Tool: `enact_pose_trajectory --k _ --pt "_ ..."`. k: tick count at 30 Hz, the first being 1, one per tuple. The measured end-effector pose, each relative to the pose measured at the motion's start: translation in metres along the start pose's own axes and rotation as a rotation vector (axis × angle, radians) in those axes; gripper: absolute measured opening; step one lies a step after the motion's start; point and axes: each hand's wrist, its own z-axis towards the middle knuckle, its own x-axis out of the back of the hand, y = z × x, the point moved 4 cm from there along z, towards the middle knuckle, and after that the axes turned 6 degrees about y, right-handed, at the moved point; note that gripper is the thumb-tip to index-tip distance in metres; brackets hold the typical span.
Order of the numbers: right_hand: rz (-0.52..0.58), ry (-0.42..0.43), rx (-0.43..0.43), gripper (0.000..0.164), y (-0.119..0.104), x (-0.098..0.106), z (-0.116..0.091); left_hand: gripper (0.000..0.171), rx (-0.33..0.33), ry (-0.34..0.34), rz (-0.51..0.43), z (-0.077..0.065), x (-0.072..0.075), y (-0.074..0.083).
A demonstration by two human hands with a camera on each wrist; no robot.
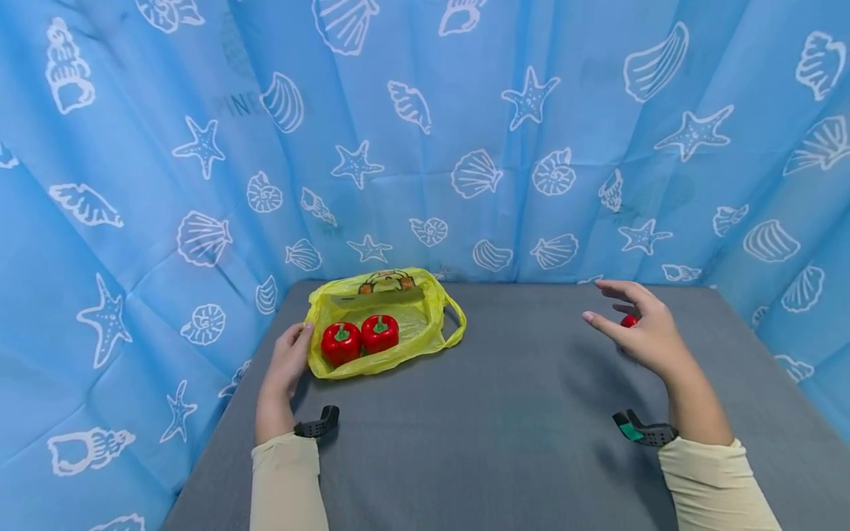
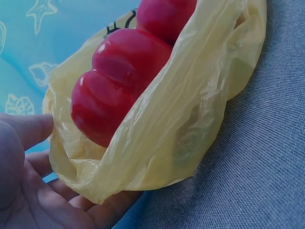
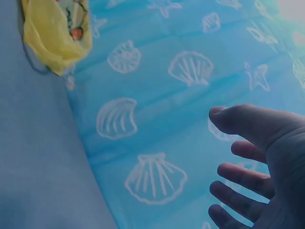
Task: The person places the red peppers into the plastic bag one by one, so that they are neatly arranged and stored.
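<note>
A yellow plastic bag (image 1: 415,352) lies with its mouth spread on the left part of the table. Inside it sit two red bell peppers (image 1: 341,344) with green stems, side by side. My left hand (image 1: 290,359) pinches the bag's left edge; in the left wrist view the thumb (image 2: 35,130) is at the rim and the fingers pass beneath the plastic. Above the table's right part hovers my right hand (image 1: 640,332), fingers spread and holding nothing. A small red thing (image 1: 629,321) shows behind it, mostly hidden, so its kind cannot be told.
The grey table (image 1: 478,442) stretches between both hands. A blue curtain (image 1: 425,147) printed with white shells and starfish hangs along the back and sides. One loop handle (image 1: 458,324) of the bag sticks out to the right. Each wrist wears a black strap (image 1: 319,424).
</note>
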Motion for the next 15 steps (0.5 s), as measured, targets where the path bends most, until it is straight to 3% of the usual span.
enact_pose_trajectory --k 15 --pt "-0.159 0.013 -0.157 0.073 0.047 0.024 0.004 0.07 0.033 -0.013 -0.001 0.002 0.001 0.0"
